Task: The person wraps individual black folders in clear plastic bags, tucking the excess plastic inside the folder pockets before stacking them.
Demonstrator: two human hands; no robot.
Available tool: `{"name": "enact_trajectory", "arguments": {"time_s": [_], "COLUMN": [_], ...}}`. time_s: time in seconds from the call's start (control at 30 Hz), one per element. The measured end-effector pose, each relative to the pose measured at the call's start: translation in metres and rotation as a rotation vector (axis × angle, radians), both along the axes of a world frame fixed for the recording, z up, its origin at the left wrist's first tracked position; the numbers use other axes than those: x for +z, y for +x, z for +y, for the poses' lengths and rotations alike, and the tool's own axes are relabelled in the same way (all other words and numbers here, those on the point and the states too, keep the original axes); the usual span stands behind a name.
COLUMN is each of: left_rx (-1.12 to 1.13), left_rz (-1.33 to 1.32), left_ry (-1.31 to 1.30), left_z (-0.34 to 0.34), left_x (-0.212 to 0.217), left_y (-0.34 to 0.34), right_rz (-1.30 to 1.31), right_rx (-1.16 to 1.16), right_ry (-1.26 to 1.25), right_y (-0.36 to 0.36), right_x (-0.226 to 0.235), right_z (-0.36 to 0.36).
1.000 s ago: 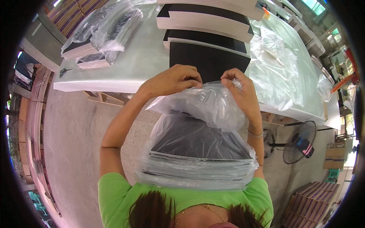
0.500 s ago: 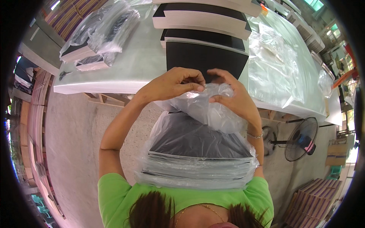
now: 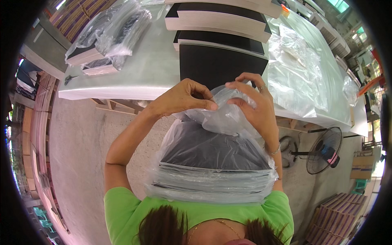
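Note:
A clear plastic bag point(image 3: 212, 181) holds a stack of black and white sheets or boards point(image 3: 200, 147) close against my chest. Its loose upper end point(image 3: 226, 116) is bunched up at the far side of the stack. My left hand point(image 3: 185, 98) pinches this film between thumb and fingertips. My right hand point(image 3: 255, 100) curves around the bunched film from the right, thumb and fingers spread apart, touching or nearly touching the plastic. Just beyond both hands, a black board point(image 3: 220, 63) stands at the table's near edge, in front of black-and-white stacks point(image 3: 220, 20).
On the table point(image 3: 134, 87), bagged stacks point(image 3: 110, 38) and scissors point(image 3: 70, 79) lie left, and flat clear bags point(image 3: 296, 69) lie right. A fan point(image 3: 324, 151) stands on the right. Striped bundles point(image 3: 337, 218) are piled at lower right.
My right hand has lifted and its fingers have spread away from the film. The bunched bag end has shifted, and my left hand has moved slightly nearer, still pinching.

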State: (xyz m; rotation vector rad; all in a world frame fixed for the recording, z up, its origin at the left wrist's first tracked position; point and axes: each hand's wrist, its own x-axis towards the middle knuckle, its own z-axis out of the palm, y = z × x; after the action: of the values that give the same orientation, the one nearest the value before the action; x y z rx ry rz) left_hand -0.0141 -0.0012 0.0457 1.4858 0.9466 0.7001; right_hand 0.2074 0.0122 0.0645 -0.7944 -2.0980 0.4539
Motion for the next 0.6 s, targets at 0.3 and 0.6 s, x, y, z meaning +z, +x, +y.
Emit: {"name": "enact_trajectory", "arguments": {"time_s": [0.3, 0.6], "left_rx": [0.047, 0.1], "left_rz": [-0.265, -0.388], "left_ry": [-0.253, -0.361], "left_z": [-0.011, -0.017], "left_x": [0.005, 0.003], "left_y": [0.011, 0.016], "right_rz": [0.032, 0.147], "right_rx": [0.137, 0.192], "right_ry": [-0.072, -0.203], "right_y": [-0.003, -0.005], "right_x": [-0.01, -0.013], "right_z": [-0.006, -0.003]}}
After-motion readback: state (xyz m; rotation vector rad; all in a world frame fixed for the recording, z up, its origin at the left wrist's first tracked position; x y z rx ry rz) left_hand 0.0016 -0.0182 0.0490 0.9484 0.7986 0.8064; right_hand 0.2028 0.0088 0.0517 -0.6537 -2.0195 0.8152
